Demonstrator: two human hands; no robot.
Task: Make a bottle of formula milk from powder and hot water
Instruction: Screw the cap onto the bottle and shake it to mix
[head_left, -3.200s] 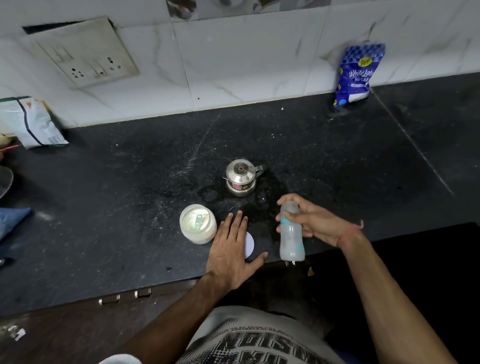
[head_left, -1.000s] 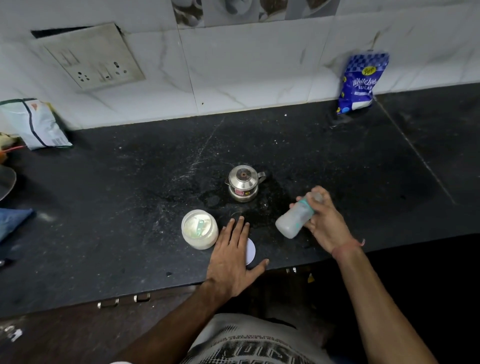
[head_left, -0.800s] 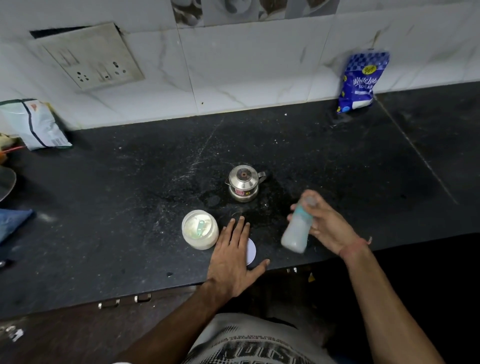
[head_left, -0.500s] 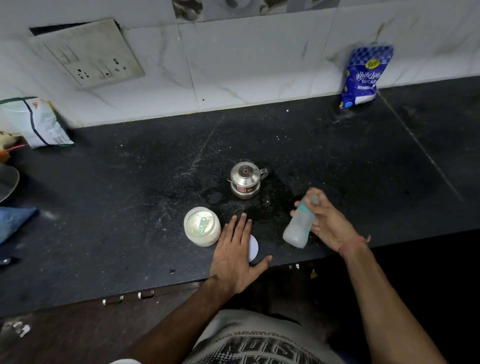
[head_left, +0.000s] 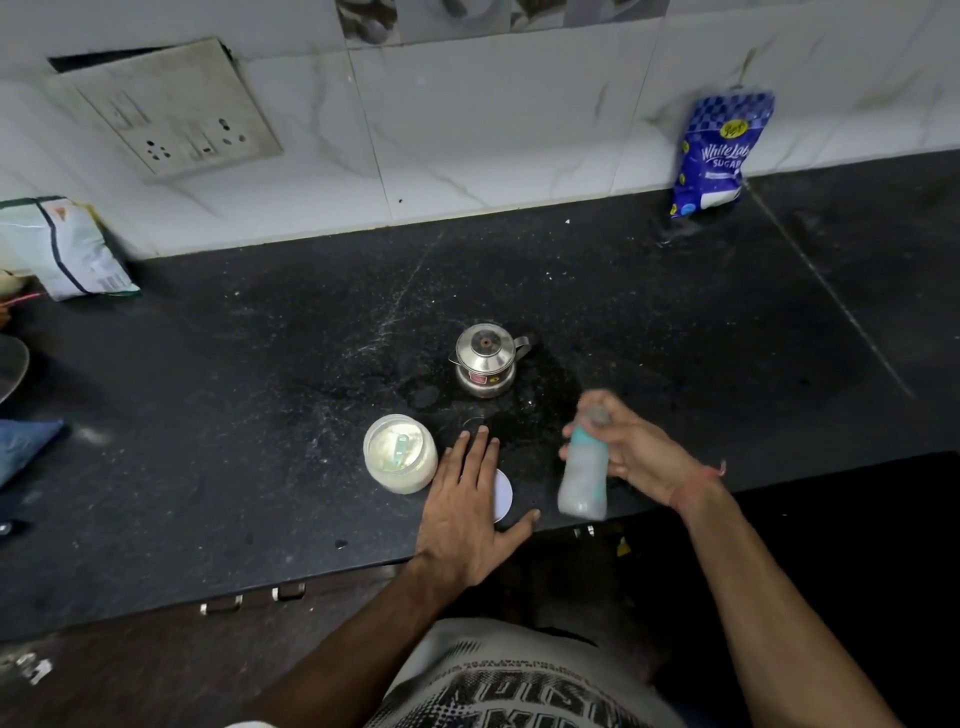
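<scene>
right hand (head_left: 641, 449) grip: blurred bottle (head_left: 583, 475) | left hand (head_left: 470, 499): flat, half-hiding white lid (head_left: 503, 493)

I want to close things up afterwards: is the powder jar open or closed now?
Open. The powder jar has no lid on; its powder and a scoop show inside. A white lid lies under the left hand.

One head-worn view looks forward and steeply down, close over the black counter (head_left: 260, 405).
</scene>
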